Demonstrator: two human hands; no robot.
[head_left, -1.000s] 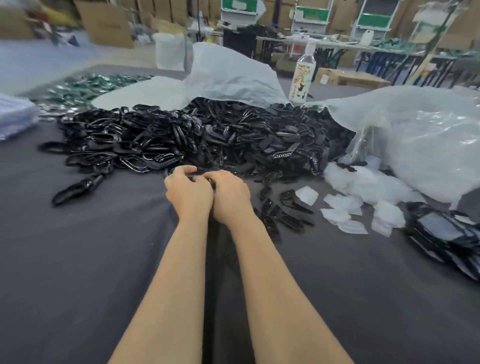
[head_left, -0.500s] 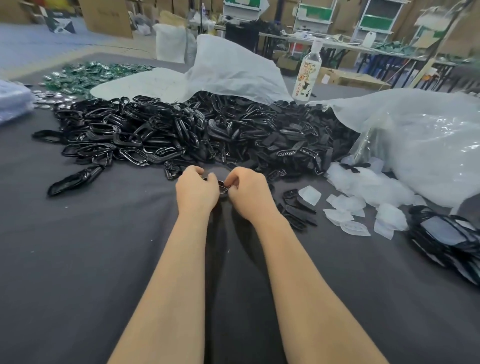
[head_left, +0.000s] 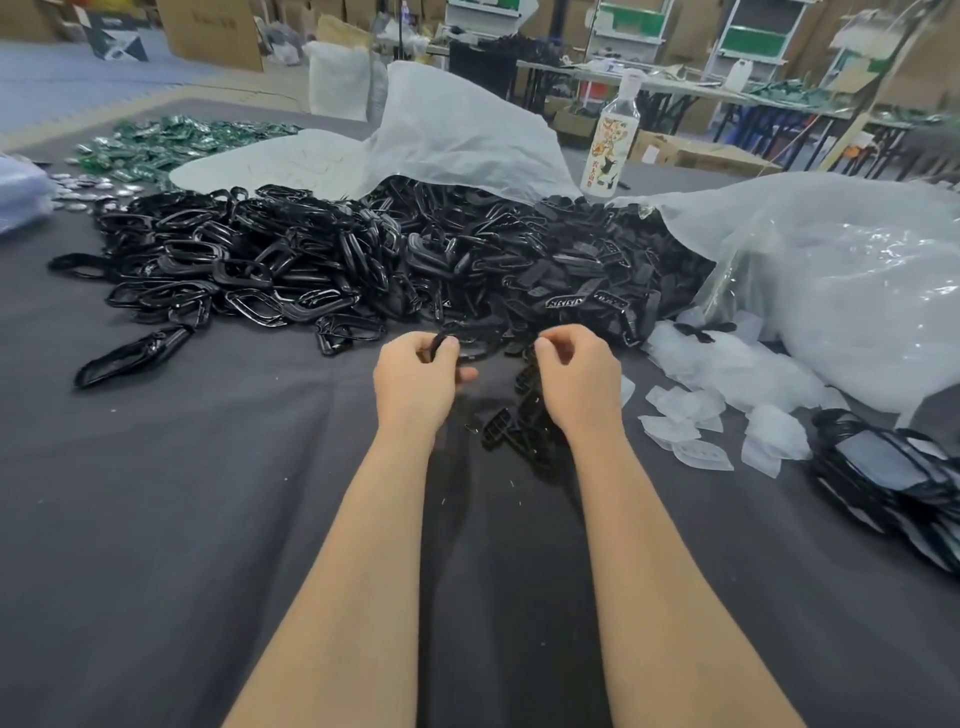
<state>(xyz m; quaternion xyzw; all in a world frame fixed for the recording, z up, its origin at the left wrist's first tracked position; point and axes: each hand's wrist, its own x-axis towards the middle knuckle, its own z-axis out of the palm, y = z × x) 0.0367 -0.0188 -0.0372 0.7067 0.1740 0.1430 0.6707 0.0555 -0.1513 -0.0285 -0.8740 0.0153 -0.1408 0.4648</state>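
A big heap of black plastic carabiner-like clips covers the far half of the grey cloth table. My left hand grips one black clip just in front of the heap. My right hand is beside it, fingers curled with thumb and forefinger pinched together; whether it holds a small part is hidden. A small cluster of black flat parts lies on the cloth between and under my wrists.
Small translucent white bags lie to the right. A pile of bagged black items sits at the right edge. Large plastic sacks and a labelled bottle stand behind. Green packets are far left.
My hands were pressed together on one piece; they have now drawn apart, the left keeping a black clip, the right moving rightward.
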